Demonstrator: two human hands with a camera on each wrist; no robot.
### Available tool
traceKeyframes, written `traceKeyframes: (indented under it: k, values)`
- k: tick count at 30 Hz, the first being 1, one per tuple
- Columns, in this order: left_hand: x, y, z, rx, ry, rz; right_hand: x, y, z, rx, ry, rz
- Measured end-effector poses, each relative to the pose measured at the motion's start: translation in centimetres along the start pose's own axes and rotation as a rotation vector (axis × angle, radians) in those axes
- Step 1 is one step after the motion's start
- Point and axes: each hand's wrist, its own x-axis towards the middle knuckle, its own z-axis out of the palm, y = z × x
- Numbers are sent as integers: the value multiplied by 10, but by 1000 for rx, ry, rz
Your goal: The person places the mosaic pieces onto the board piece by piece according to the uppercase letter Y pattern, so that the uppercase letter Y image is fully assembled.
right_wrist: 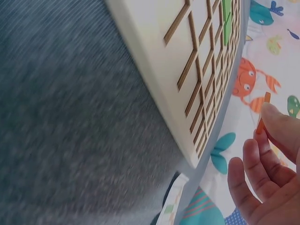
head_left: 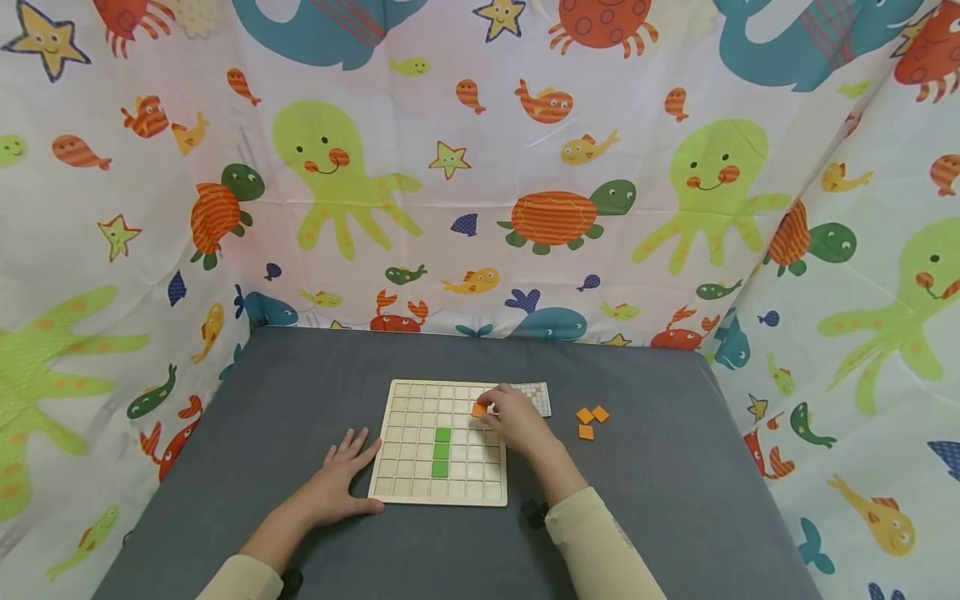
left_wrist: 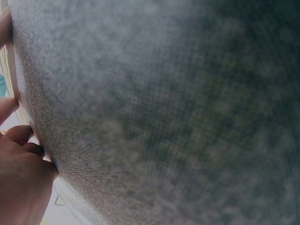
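Note:
A pale wooden board point(head_left: 405, 417) with a grid of square cells lies flat on the grey table. Three green square tiles point(head_left: 441, 451) fill cells in one column near its middle. My right hand point(head_left: 521, 423) is over the board's upper right part and pinches an orange square tile point(head_left: 478, 409) between thumb and fingers. In the right wrist view this orange tile point(right_wrist: 263, 112) is seen edge-on, raised above the board. My left hand point(head_left: 333, 483) rests on the table with fingers spread, thumb and index finger at the board's left edge.
Three loose orange tiles point(head_left: 586, 432) lie on the table to the right of the board. A small printed grid card point(head_left: 538, 400) sits at the board's upper right corner, partly behind my right hand. A curtain with sea animals point(head_left: 450, 250) surrounds the table.

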Motion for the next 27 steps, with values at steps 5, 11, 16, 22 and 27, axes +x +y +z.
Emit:
traceKeyframes:
  k: [5,11,16,22,27]
  values:
    - [0,0,-1,3,-8,1,7,-6,5,-6,-16,-22]
    - [-1,1,-2,-8,-14,4,19,-13,15,-54,-33,-24]
    - [-1,0,-1,-4,-7,11,27,-22,21,-89,-32,-29]
    - [0,-2,1,0,-2,14,36,-32,26,-136,-35,-31]
    - [1,-1,0,2,-5,7,44,-37,31,-146,-50,-25]
